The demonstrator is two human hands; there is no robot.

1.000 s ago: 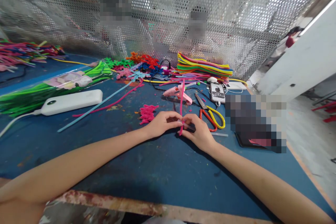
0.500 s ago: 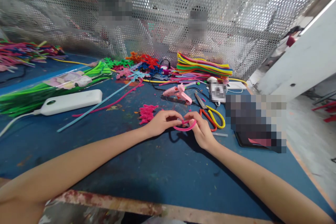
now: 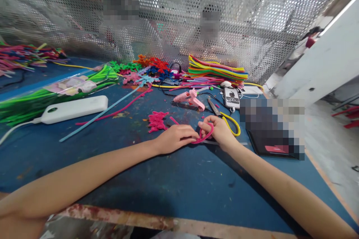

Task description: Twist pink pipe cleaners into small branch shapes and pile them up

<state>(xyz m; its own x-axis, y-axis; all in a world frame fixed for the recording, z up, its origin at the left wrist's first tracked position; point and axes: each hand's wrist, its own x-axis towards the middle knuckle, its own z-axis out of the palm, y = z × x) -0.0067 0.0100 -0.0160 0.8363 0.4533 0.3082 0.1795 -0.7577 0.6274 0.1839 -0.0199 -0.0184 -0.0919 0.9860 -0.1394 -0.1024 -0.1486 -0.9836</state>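
Note:
A bright pink pipe cleaner (image 3: 209, 134), bent into a loop, is held between my two hands above the blue table. My left hand (image 3: 176, 136) is closed, its fingertips pinching the loop's lower left side. My right hand (image 3: 221, 131) grips the loop's right side between thumb and fingers. Beyond my left hand a straight pink end (image 3: 174, 120) sticks out, seemingly of the same pipe cleaner. Left of it lies a small pile of bent pink pipe-cleaner pieces (image 3: 157, 121). Scissors (image 3: 235, 124) lie behind my right hand, which hides part of their handles.
A pink glue gun (image 3: 189, 99) lies beyond my hands, with a phone (image 3: 231, 98) to its right. Bundled colourful pipe cleaners (image 3: 215, 70) and finished-looking fluffy shapes (image 3: 159, 65) line the back. A white power bank (image 3: 75, 110) and bagged green pipe cleaners (image 3: 33, 97) are left.
The pink loop has tilted up on its right side, and a straight end now shows beyond my left hand. My left hand has turned palm down; my right hand covers the scissors' red handle.

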